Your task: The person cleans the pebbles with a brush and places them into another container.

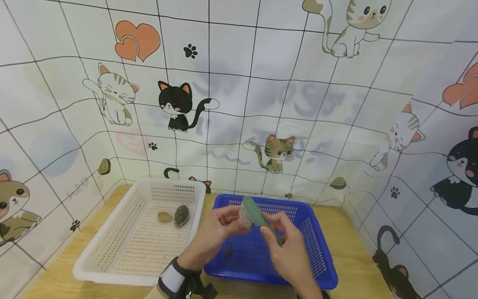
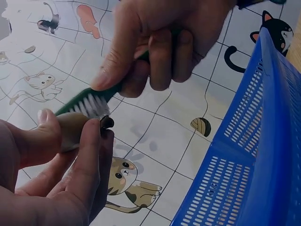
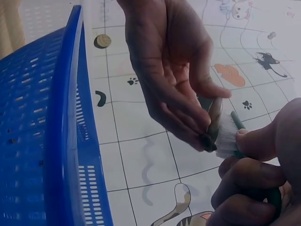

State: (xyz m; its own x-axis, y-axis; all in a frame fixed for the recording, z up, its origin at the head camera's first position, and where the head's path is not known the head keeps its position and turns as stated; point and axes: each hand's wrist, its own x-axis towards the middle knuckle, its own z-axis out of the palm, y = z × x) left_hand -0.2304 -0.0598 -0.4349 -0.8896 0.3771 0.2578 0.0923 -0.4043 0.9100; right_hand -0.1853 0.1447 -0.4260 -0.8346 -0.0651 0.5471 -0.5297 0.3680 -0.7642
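Note:
My left hand pinches a smooth brownish shell-like object between thumb and fingers; its exact kind cannot be told. A small dark bit shows at its end by the fingertips. My right hand grips the handle of a green brush, with the thumb along its back. White bristles face the object and lie right against its surface in both wrist views. Both hands are held over the blue basket, close together.
A white basket stands on the left, with a dark striped stone-like piece and a smaller yellowish one in it. Small dark debris lies in the blue basket. Behind the wooden table hangs a cat-print sheet.

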